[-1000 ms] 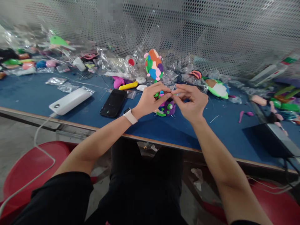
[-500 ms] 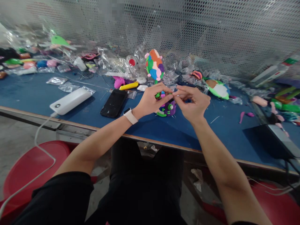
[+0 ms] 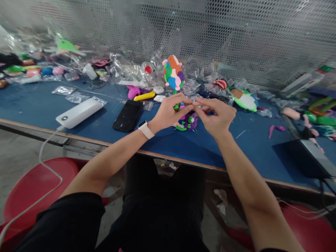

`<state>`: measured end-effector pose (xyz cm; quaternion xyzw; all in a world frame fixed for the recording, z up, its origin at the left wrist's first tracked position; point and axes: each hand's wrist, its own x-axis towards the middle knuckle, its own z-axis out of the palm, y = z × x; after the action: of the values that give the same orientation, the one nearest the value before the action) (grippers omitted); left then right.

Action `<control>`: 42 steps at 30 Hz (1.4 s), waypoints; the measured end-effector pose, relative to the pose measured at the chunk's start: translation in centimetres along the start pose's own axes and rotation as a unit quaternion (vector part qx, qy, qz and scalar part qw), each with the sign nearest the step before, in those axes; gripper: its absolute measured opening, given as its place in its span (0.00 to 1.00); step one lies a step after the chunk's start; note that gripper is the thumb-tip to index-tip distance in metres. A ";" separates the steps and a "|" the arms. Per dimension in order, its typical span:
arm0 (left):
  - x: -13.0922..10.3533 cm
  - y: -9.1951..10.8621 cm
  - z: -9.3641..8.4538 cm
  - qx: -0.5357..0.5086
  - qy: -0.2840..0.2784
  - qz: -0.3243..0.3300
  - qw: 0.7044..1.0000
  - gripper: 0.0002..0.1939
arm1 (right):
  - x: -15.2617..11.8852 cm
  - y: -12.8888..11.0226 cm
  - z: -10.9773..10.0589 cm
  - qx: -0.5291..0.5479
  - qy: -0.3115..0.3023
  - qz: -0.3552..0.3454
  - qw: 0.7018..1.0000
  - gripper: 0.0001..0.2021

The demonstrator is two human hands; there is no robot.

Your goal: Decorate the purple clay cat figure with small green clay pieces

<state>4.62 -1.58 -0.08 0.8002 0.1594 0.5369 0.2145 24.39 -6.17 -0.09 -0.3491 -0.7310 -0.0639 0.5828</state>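
My left hand (image 3: 174, 110) and my right hand (image 3: 216, 113) meet at their fingertips above the blue table. Both are closed in a pinch; whatever lies between the fingertips is too small to name. Just behind and below them sits a purple clay piece (image 3: 191, 121) with green and pink parts, partly covered by my left hand. An egg-shaped clay form (image 3: 173, 73) in orange, green, blue, pink and purple stands upright behind my hands.
A black phone (image 3: 127, 115) and a white power bank (image 3: 78, 112) with a cable lie to the left. Yellow clay (image 3: 144, 96), plastic wrappers and a green-rimmed clay piece (image 3: 244, 99) line the back. A black box (image 3: 301, 157) stands at the right.
My right hand's fingers have shifted slightly and pressed closer to my left fingertips. Everything else stays where it was.
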 end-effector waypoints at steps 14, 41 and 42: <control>0.0 0.4 -0.4 0.092 0.084 -0.012 0.992 0.30 | 0.7 -0.4 -0.4 -0.007 -0.020 -0.013 1.000 0.06; 0.3 -0.7 -0.8 0.131 0.120 -0.010 0.984 0.32 | -5.8 1.1 -2.5 -0.019 -0.215 -0.050 0.975 0.07; 0.3 -0.7 -0.8 0.130 0.119 -0.008 0.984 0.32 | -5.9 1.1 -2.4 -0.019 -0.220 -0.050 0.974 0.07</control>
<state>3.95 -0.69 0.01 0.7504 0.2588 0.6010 0.0928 27.44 -9.12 -4.93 -0.3286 -0.8565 -0.0283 0.3970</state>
